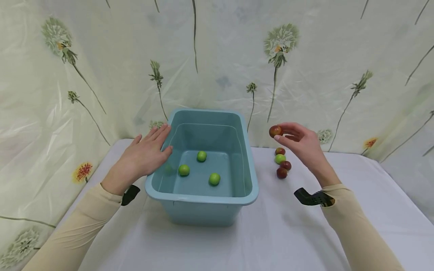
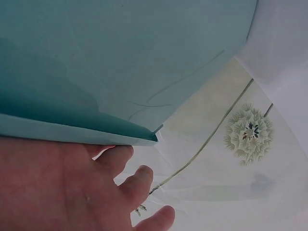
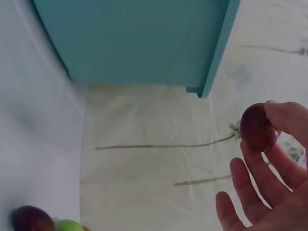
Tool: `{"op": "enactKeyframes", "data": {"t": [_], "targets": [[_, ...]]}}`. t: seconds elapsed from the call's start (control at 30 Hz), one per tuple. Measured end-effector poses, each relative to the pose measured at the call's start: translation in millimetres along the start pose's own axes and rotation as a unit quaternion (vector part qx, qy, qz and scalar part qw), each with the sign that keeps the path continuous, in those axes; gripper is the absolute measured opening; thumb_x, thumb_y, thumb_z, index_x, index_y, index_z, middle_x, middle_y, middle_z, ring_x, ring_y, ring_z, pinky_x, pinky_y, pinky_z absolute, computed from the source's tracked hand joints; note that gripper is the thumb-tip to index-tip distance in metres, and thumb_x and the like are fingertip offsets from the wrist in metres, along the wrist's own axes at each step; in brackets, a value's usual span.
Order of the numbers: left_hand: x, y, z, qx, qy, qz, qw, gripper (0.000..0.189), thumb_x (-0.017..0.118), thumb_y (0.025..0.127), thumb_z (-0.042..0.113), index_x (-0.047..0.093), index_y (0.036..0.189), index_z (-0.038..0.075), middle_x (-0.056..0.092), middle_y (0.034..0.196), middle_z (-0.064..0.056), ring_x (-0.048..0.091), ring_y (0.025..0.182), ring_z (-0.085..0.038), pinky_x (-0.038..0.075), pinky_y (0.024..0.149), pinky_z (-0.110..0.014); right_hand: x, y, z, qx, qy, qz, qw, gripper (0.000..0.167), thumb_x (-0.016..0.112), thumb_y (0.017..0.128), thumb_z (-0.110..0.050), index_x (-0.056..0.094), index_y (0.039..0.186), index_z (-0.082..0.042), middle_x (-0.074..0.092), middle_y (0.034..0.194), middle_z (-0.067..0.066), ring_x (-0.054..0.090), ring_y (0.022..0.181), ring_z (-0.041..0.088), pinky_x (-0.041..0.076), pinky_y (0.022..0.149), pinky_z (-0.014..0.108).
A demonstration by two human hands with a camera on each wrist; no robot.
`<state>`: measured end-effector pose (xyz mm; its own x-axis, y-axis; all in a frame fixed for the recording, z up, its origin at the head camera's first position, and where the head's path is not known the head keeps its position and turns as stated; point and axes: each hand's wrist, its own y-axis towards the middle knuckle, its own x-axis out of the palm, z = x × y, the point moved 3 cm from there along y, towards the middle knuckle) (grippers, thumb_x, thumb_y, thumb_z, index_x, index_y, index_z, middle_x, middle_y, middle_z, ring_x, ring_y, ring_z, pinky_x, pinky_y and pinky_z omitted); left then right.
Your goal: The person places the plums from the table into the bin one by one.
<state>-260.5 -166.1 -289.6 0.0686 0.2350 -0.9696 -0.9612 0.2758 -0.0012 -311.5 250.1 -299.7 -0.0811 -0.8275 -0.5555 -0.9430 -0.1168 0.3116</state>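
Between thumb and fingertips my right hand point(image 1: 301, 142) pinches a dark red plum point(image 1: 275, 131), raised to the right of the blue plastic tub point(image 1: 251, 177). The right wrist view shows the same plum point(image 3: 259, 127) from close by. My left hand point(image 1: 147, 152) rests with straight fingers on the tub's left rim; in the left wrist view its palm lies along the rim point(image 2: 72, 134). Inside the tub, three green plums point(image 1: 201, 156) lie apart on the floor. Below my right hand, a short row of red plums point(image 1: 281, 173) and one green plum point(image 1: 280, 159) lies on the table.
The table point(image 1: 271, 233) is covered with a white cloth. Behind it hangs a pale curtain point(image 1: 217, 56) printed with dandelions. The tub's walls stand high around the fruit, its right rim between my right hand and the inside.
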Motion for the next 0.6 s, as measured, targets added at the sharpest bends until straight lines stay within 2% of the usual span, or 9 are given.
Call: {"op": "enactKeyframes", "data": {"t": [0.13,0.4,0.6], "targets": [[0.2,-0.3,-0.2,0.000,-0.001,0.001,1.0000,0.065,0.034,0.105,0.037,0.009,0.159,0.011,0.004,0.165,-0.005,0.002,0.150,-0.028,0.005,0.115,-0.059,5,1.4,-7,-0.004,0.019,0.001,0.9998,0.048,0.069,0.093,-0.037,0.059,0.133,-0.014,0.060,0.128,0.007,0.056,0.120,0.027,0.045,0.100,0.051],[0.6,0.3,-0.3,0.003,0.001,0.003,1.0000,0.065,0.033,0.105,0.038,0.010,0.159,0.011,0.005,0.165,-0.005,0.003,0.150,-0.029,0.006,0.115,-0.060,14,5.5,-24,-0.044,0.031,0.005,0.9986,0.044,0.069,0.093,-0.035,0.061,0.131,-0.015,0.062,0.125,0.002,0.057,0.118,0.020,0.047,0.098,0.047],[0.2,-0.3,-0.6,0.004,0.003,0.002,1.0000,0.065,0.033,0.106,0.038,0.009,0.160,0.011,0.005,0.165,-0.005,0.004,0.150,-0.030,0.006,0.115,-0.060,19,8.4,-36,-0.054,0.043,0.005,0.9976,0.044,0.071,0.092,-0.032,0.061,0.131,-0.014,0.062,0.126,0.002,0.057,0.118,0.019,0.047,0.098,0.047]]}}
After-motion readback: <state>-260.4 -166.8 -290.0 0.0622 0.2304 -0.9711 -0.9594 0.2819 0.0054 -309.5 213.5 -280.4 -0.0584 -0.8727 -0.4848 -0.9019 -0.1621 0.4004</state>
